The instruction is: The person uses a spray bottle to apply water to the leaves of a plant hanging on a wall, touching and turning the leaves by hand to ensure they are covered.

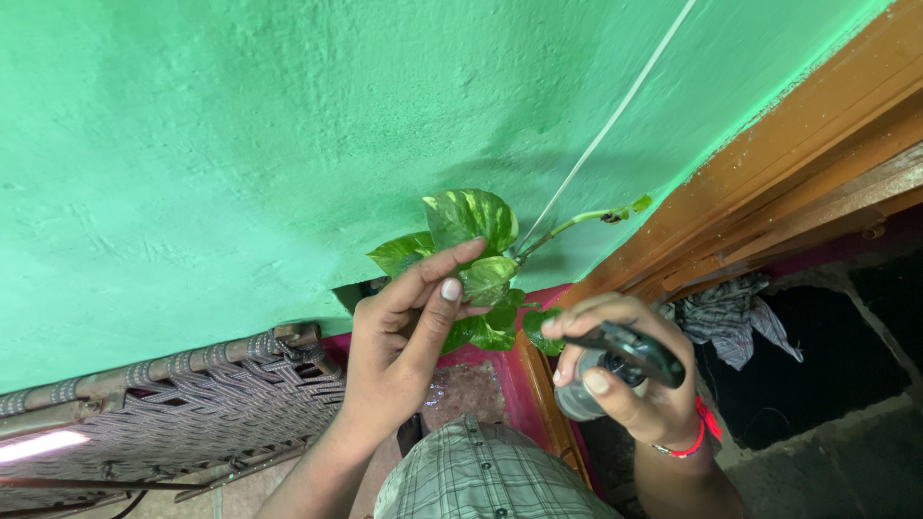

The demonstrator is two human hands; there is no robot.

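Two hands are at work in the middle of the frame. My left hand [409, 332] pinches a leaf [487, 280] of the green plant [471, 255] before the green wall [240, 144]. My right hand [630, 375], lower right, closes around a spray bottle [615, 370].

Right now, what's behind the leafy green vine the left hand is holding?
Behind the variegated green vine is the rough green-painted wall, with a thin white cord running up it. The left hand and the leaves cover the dark gap at the wall's foot, so the vine's base cannot be seen.
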